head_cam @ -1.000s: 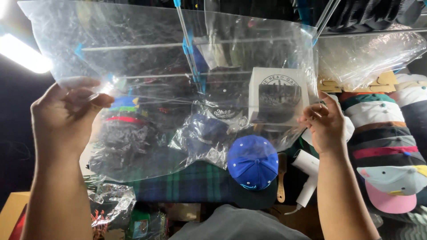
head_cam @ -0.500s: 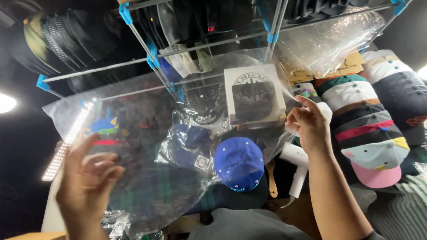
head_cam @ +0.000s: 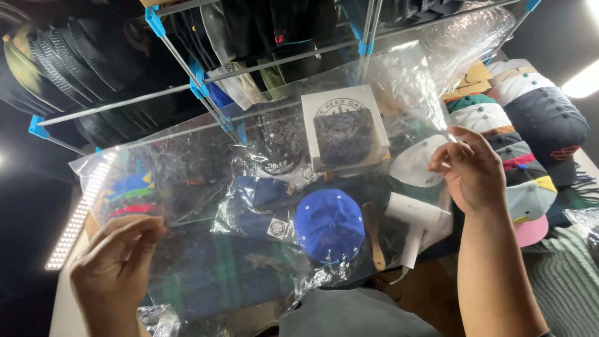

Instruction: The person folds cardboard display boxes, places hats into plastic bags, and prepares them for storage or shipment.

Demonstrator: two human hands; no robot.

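Left hand [head_cam: 118, 268], head view, near left: fingers curled and drawn together, thumb against the fingertips, pinching the near-left edge of a clear plastic bag [head_cam: 206, 168]. Right hand [head_cam: 474, 175], right of centre and raised higher: thumb and forefinger closed narrow on the bag's far-right corner, the other fingers loosely bent behind it.

Bag hangs stretched between the two pinches, tilted – low at the left, high at the right. It looks empty, as far as the film lets one tell; everything behind shows through it, with glare and creases across the middle.

Seen through or below the film:
- bright blue cap [head_cam: 329, 224], crown up, centre
- navy cap in its own wrapper [head_cam: 259, 209], just left of the blue one
- white box with a dark cap pictured on it [head_cam: 344, 128], farther back
- white handheld dryer [head_cam: 415, 228] and a wooden handle [head_cam: 373, 237], between the blue cap and the right wrist
- dark plaid cloth [head_cam: 212, 274] under it all

Far side: metal rack with blue joints [head_cam: 199, 78], dark garments hung on it. Right: a stack of striped and coloured caps [head_cam: 530, 125]. Left edge: a lit light strip [head_cam: 78, 215].

Judgement – the step in hand is spreading the bag between two corners. Slack, slippery film: any further move calls for both pinches to stay firm and for finding the bag's mouth, which I cannot make out.
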